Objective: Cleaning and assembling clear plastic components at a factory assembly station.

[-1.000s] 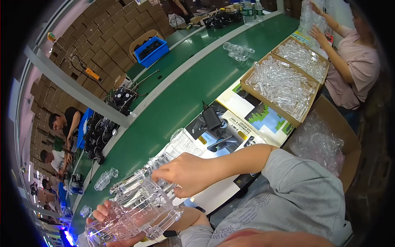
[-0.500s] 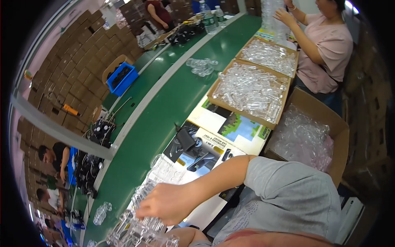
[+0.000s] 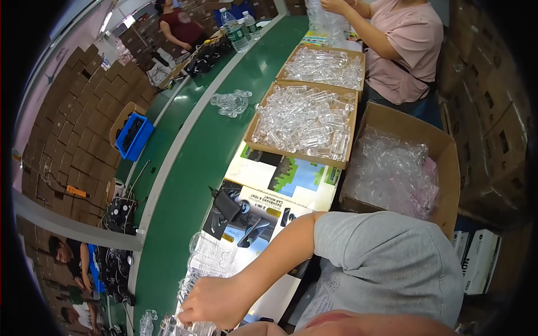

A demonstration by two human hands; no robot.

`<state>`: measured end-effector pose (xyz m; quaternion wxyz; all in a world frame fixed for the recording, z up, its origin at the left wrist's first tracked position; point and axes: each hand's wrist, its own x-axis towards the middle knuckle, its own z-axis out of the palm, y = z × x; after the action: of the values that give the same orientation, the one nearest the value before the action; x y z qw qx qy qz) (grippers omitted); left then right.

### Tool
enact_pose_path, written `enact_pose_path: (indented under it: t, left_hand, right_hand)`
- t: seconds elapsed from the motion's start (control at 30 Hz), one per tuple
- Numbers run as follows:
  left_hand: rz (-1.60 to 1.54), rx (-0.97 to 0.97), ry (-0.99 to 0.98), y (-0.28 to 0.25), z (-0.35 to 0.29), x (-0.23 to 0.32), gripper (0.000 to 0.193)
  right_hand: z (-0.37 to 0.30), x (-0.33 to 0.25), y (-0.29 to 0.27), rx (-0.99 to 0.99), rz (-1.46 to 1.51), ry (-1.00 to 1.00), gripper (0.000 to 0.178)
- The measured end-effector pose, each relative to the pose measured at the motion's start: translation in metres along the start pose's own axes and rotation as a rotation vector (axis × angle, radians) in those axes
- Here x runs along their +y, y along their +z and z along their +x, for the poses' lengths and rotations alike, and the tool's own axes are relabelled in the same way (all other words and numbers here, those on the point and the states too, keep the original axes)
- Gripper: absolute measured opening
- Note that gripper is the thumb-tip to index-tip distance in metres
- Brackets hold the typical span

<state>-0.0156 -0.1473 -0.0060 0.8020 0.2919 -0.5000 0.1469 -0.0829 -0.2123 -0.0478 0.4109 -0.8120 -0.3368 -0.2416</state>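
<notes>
Inspected a workshop with brown cartons [image 3: 73, 134] stacked in the background and a green tabletop [image 3: 179, 185] running in front. Found right hand [image 3: 216, 302] low in view, back upward, with bent fingers over clear plastic pieces [image 3: 190, 283] beside the printed packages [image 3: 258, 215]. Could not confirm a grip, with fingertips hidden. Did not find left hand in view; could not tell its hold, nor its distance from the right.

Judged best practice for handling the clear pieces: to grip lightly by solid edges, to keep thin parts free of squeezing, to lift without dragging against neighbouring pieces, and to check for scratches against a plain background. Rated snagging the likeliest fault, given the crowding near the right hand.

Counted 2 shallow cartons [image 3: 297, 155] filled with small clear parts [image 3: 305, 120], too jumbled to number. Counted 1 deeper box [image 3: 448, 173] of crumpled clear bags [image 3: 389, 162], 1 black adapter [image 3: 226, 206] on the packages, and 1 loose clear cluster [image 3: 231, 103] farther along the tabletop. Counted 1 whole blue bin [image 3: 137, 147] across the divider, plus 1 partly hidden, at least 2 bottles [image 3: 235, 35], and 4 co-workers. Left clear pieces near the right hand uncounted, owing to overlap and glare.
</notes>
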Motion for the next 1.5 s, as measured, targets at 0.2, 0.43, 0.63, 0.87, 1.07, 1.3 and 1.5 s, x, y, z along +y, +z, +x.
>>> enact_pose_path:
  t: [0.2, 0.43, 0.63, 0.87, 1.07, 1.3, 1.5]
  left_hand:
    - [0.196, 0.105, 0.062, -0.019, 0.0, 0.036, 0.07]
    - [0.496, 0.258, 0.143, -0.037, -0.007, 0.1, 0.07]
    - [0.442, 0.701, 0.391, -0.046, 0.008, 0.102, 0.036]
    - [0.246, 0.608, 0.784, -0.077, -0.016, 0.127, 0.015]
    - [0.217, 0.619, 0.794, -0.068, -0.013, 0.127, 0.011]
    - [0.122, 0.616, 0.757, -0.076, -0.015, 0.131, 0.011]
    - [0.092, 0.613, 0.731, -0.081, -0.013, 0.128, 0.009]
  right_hand:
    - [0.003, 0.0, -0.021, -0.096, 0.05, 0.038, 0.038]
    - [0.025, 0.028, -0.011, 0.094, -0.12, 0.07, 0.038]
    - [0.046, 0.086, -0.046, 0.149, -0.309, 0.304, 0.044]
    - [0.069, 0.212, -0.048, -0.04, -0.776, 0.464, 0.044]
    - [0.075, 0.265, -0.026, -0.343, -0.866, 0.596, 0.047]
    - [0.069, 0.297, -0.003, -0.512, -0.821, 0.661, 0.056]
    - [0.068, 0.289, -0.015, -0.448, -0.951, 0.556, 0.054]
